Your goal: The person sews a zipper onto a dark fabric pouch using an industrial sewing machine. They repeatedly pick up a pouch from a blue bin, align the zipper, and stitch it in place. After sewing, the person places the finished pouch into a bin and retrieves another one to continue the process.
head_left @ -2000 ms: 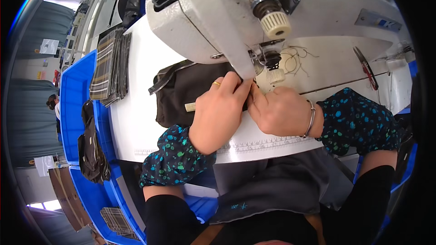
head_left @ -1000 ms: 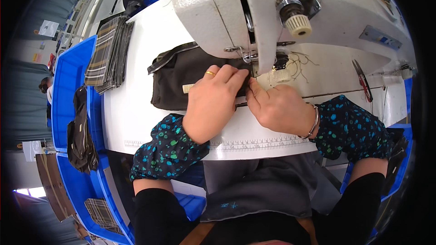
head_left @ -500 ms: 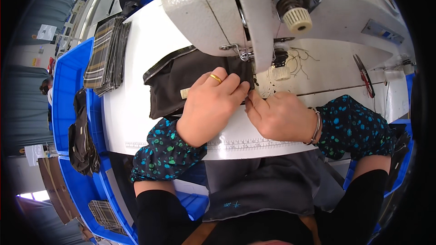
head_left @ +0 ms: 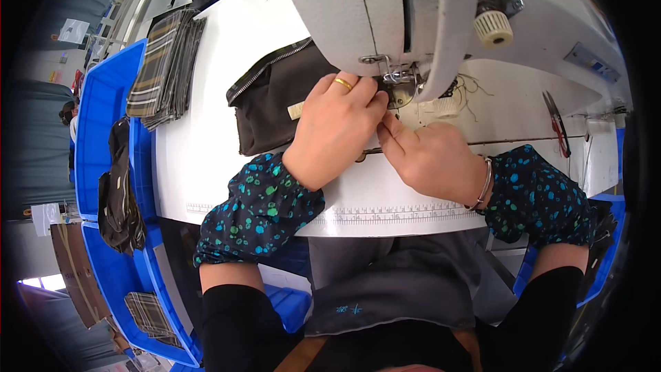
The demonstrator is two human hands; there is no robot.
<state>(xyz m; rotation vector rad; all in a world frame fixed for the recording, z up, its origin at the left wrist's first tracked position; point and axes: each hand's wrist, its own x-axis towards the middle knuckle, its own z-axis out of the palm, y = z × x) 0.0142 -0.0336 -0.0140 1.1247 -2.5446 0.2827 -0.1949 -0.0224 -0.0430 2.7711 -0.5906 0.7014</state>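
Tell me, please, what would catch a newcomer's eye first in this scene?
Probably the big white sewing machine filling the top centre, with the left hand and right hand pressed together just below its needle area. Under the left hand lies a dark zippered fabric piece on the white table. Bright blue bins line the left side.

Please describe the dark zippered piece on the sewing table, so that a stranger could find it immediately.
Start at the big white sewing machine over the white table. Just left of its needle, under the left hand, lies the dark zippered piece. Unlike the plaid fabric stack further left, it is plain black-brown with a metal zipper along its edge.
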